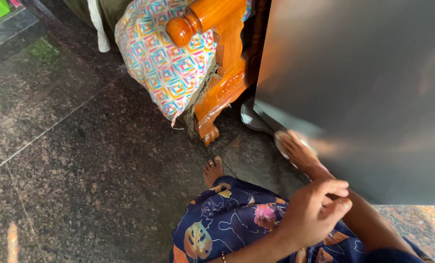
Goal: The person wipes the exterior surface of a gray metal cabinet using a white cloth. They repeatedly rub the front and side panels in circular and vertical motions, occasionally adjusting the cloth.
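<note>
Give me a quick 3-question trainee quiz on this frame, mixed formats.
1. True or false: the right hand reaches to the bottom edge of the large grey door.
2. What lies over the wooden sofa arm? A) a multicoloured patterned cover B) a plain white towel C) a black mat
3. Fill in: the left hand hovers over the person's blue printed ____.

Key
1. True; the hand is motion-blurred there.
2. A
3. Garment; a bare foot shows beyond it on the dark stone floor.
</note>
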